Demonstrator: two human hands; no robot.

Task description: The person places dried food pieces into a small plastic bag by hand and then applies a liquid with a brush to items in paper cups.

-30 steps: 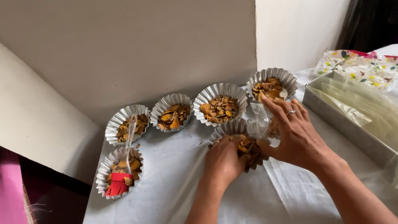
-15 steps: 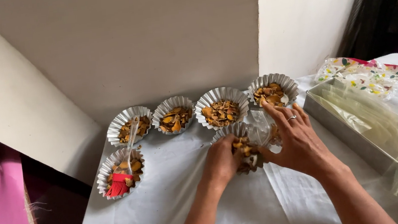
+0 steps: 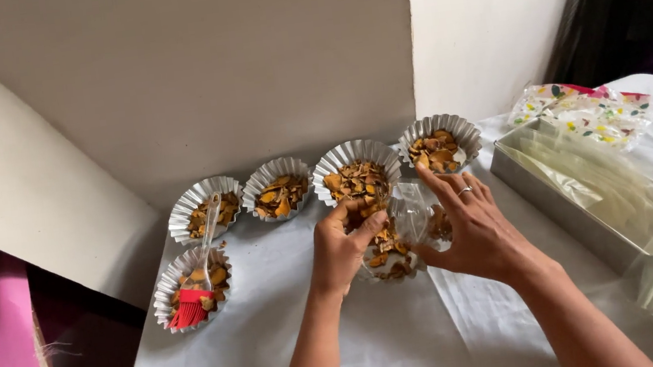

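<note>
Covering the table (image 3: pixel 282 363), white cloth meets a cream wall (image 3: pixel 204 66).

Open white cloth (image 3: pixel 297 353) at six o'clock gives free passage. Fluted foil cups (image 3: pixel 357 173) wall off twelve, the steel tray (image 3: pixel 594 200) blocks three, brush cup (image 3: pixel 190 290) guards nine.

bare forearms, no sleeves; a thin silver ring (image 3: pixel 466 189) on the right hand (image 3: pixel 477 227).
</note>
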